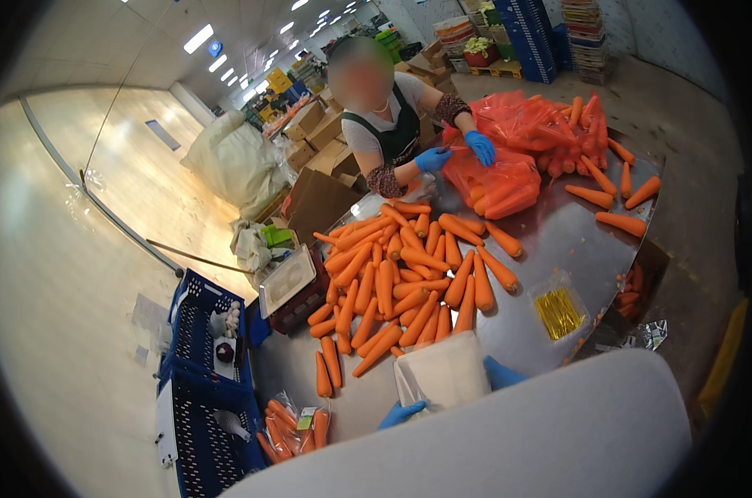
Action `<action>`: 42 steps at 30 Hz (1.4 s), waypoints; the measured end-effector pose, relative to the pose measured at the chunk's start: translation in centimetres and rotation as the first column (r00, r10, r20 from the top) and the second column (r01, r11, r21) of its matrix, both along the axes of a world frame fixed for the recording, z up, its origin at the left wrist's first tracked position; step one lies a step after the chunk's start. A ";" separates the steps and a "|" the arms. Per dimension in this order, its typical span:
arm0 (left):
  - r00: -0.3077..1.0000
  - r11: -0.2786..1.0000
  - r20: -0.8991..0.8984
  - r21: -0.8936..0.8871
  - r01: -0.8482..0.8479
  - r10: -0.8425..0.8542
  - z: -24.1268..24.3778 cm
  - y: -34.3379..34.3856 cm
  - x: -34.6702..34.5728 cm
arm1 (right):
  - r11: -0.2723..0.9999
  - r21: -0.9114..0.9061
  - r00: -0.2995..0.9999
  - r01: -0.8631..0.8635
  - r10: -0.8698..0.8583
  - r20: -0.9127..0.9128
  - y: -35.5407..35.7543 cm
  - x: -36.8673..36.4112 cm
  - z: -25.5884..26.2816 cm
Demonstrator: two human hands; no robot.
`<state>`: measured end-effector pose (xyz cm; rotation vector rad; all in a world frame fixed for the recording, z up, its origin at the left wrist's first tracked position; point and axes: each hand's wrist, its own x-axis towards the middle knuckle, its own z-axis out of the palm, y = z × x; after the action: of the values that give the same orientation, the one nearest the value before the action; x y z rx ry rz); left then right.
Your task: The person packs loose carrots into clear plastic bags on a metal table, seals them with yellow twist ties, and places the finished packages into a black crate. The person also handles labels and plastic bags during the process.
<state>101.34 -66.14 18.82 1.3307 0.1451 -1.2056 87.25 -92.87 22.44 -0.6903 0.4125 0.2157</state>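
Note:
My left hand (pixel 402 414), in a blue glove, grips the lower left corner of a whitish stack of plastic bags (pixel 445 370). At the stack's right edge is my right hand (pixel 503 373), also gloved in blue. Its fingers touch that edge, and the rest of it is hidden by a broad pale surface (pixel 475 429) in the foreground. Just beyond the stack, a large heap of loose carrots (pixel 382 280) lies on the metal table (pixel 531 243). A clear tray of gold twist ties (pixel 559 313) stands to the right of the heap.
Across the table, a co-worker's blue-gloved hands (pixel 457 152) touch red plastic sacks of carrots (pixel 506 168). Several carrots (pixel 622 224) lie near the right edge. Bagged carrots (pixel 292 429) lie at front left beside blue crates (pixel 211 398). A scale (pixel 287 280) stands at the left edge.

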 end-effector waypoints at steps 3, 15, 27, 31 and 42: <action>0.990 0.998 0.138 0.058 0.024 -0.031 -2.3 1.6 0.1 | 0.973 -0.227 0.989 -0.034 0.065 0.132 1.5 1.9 0.4; 0.916 0.837 -0.180 -0.373 -0.400 0.358 -0.2 -0.2 -2.8 | 0.927 0.323 0.972 0.190 -0.131 -0.196 5.1 2.1 -4.5; 0.930 0.999 0.368 -0.030 0.011 0.000 2.9 -0.4 -4.0 | 0.980 -0.105 0.985 0.168 -0.164 0.050 8.4 1.6 -5.1; 0.972 0.993 0.214 0.087 0.079 -0.096 5.9 1.2 -2.5 | 0.776 -0.442 0.893 0.450 -0.378 0.245 4.7 2.0 -5.0; 0.991 0.998 -0.132 0.053 -0.023 0.030 11.9 2.3 -0.5 | -0.110 -0.994 0.653 0.021 0.754 -0.069 8.8 2.5 -2.0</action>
<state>100.80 -63.84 30.72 1.2888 0.2895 -1.2747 89.70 -84.05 20.46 -2.3712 -0.4414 0.2832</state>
